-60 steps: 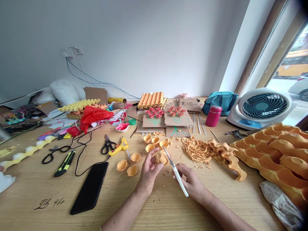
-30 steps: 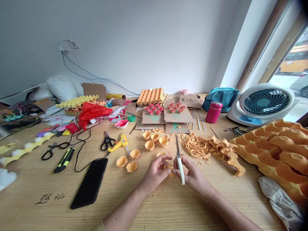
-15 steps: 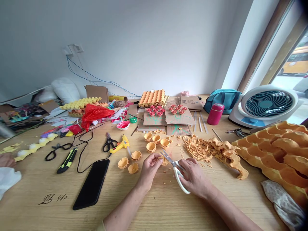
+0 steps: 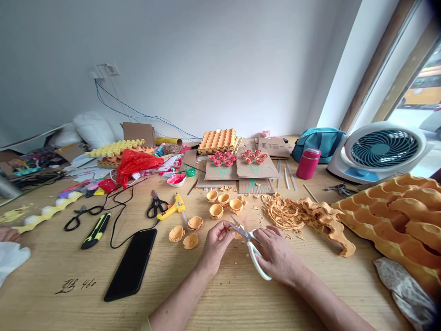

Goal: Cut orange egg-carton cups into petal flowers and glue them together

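Note:
My left hand [image 4: 220, 241] pinches a small orange egg-carton cup [image 4: 239, 233], which is partly hidden behind the fingers and blades. In my right hand [image 4: 275, 253] is a pair of white-handled scissors [image 4: 254, 257]. Their blades are parted and lie at the cup's edge, pointing up and left. Several trimmed orange cups [image 4: 216, 211] stand just beyond my hands, some nested in one another. More petal-edged cups [image 4: 190, 241] sit to the left of my left hand. Small orange scraps lie on the wood below the blades.
Right of my hands are a heap of orange trimmings [image 4: 284, 214] and a large egg tray [image 4: 396, 216]. To the left lie a phone [image 4: 132, 264], a yellow glue gun [image 4: 172, 207], black scissors [image 4: 156, 204] and a utility knife [image 4: 96, 231]. Another person's hand [image 4: 9, 234] shows at the left edge.
The cup and the scissors have shifted slightly to the right, and the blades have opened wider. At the left edge, the other person's hand and the yellow carton strip have moved a little.

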`<move>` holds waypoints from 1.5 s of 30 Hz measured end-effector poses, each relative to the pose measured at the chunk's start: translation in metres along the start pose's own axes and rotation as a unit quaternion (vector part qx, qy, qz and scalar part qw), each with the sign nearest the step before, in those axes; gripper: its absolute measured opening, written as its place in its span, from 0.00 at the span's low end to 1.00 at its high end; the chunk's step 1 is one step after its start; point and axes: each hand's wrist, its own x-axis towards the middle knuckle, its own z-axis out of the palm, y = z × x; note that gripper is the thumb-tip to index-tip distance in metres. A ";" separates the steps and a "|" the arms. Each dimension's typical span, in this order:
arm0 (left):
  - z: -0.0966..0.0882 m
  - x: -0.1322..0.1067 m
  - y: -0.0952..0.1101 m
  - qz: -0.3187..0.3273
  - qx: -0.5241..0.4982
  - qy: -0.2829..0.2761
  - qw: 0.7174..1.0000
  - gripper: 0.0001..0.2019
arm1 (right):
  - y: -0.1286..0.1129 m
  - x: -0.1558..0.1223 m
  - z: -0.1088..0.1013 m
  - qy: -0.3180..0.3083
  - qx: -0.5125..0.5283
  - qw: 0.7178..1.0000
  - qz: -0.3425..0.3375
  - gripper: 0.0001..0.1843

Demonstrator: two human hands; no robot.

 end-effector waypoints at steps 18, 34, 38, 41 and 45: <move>0.008 -0.004 0.005 -0.024 -0.007 -0.025 0.999 0.11 | -0.001 -0.002 0.000 -0.011 0.019 1.000 -0.009 0.08; 0.007 -0.004 0.008 -0.030 -0.001 -0.027 0.999 0.11 | 0.000 -0.004 0.000 -0.001 0.032 0.999 -0.032 0.10; 0.006 -0.004 0.009 -0.023 0.008 -0.032 0.999 0.11 | 0.000 -0.005 -0.001 -0.005 0.031 0.999 -0.039 0.09; 0.004 -0.003 0.010 -0.015 0.023 -0.030 0.999 0.10 | -0.001 -0.005 -0.003 -0.007 0.028 0.999 -0.043 0.08; 0.000 0.000 0.008 0.000 0.043 -0.042 0.998 0.08 | -0.002 -0.005 -0.004 -0.008 0.026 0.998 -0.050 0.08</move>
